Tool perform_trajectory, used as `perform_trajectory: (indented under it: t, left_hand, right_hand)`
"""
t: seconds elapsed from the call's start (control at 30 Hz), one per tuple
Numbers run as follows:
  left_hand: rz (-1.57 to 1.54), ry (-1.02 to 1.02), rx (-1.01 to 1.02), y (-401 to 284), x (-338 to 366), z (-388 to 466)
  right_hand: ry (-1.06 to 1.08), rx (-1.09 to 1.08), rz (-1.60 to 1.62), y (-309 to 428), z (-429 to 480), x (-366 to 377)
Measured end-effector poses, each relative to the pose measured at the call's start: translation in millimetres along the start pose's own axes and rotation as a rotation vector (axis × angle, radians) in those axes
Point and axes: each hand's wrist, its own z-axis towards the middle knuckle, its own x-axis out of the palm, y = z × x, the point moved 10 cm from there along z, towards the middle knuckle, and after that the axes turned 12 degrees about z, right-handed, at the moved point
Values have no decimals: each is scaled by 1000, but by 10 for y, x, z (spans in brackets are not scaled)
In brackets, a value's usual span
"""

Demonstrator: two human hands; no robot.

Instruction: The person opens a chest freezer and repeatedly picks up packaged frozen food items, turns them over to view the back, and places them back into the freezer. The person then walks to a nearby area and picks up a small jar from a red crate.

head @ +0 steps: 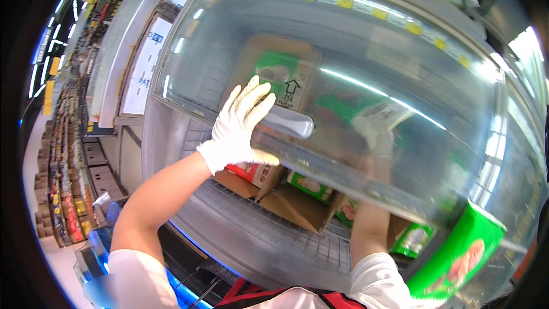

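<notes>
My left hand (pixel 240 128), in a white glove, lies with fingers spread on the glass lid (pixel 206 68) of a chest freezer, beside its grey handle (pixel 287 122). Beneath the glass, my right hand (pixel 379 139), also gloved, reaches inside and grips a green bag (pixel 343 103) with a whitish end; reflections blur the fingers. A green food bag with a picture on it (pixel 456 257) stands tilted at the freezer's right front edge. Cardboard boxes (pixel 296 208) inside hold green bags (pixel 309 184) and a red and white bag (pixel 244 172).
The lid covers the far part of the freezer; its near side is uncovered. A wire rack (pixel 296 240) lines the front inside. Shelves of packaged goods (pixel 68 171) run along the far left. Blue-edged black equipment (pixel 184 266) is below my left arm.
</notes>
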Motion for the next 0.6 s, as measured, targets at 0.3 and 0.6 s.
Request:
perform_trajectory:
  t: [0.3, 0.6]
  left_hand:
    - [-12, -79, -9, -31, 15, -54]
    - [-109, -159, -147, -68, -260, -689]
  right_hand:
    - [-187, -69, 338, -220, -3050, -96]
    - [-149, 189, -29, -107, -5406, 441]
